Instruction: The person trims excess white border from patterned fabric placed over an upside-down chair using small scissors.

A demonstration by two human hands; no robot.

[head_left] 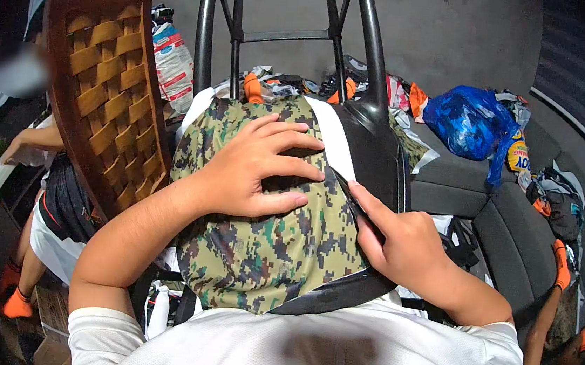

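A camouflage-print fabric piece [265, 243] lies over the seat of a black chair [396, 171], a white strip [335, 137] along its right side. My left hand [266, 162] rests on the fabric with its fingers spread, pressing on its upper part. At the fabric's right edge my right hand [399, 242] is closed around a slim dark tool [349, 193], the index finger stretched along it. The tool's tip points up and left toward my left fingertips. Most of the tool is hidden by my fingers, so its exact kind cannot be made out.
A wooden chair back with woven slats [107, 94] stands close on the left, another person's arm [36, 140] beyond it. A blue plastic bag [467, 122] and scattered fabric pieces [288, 83] lie behind the chair. At right are dark grey cushions [521, 225] and another person's leg [542, 333].
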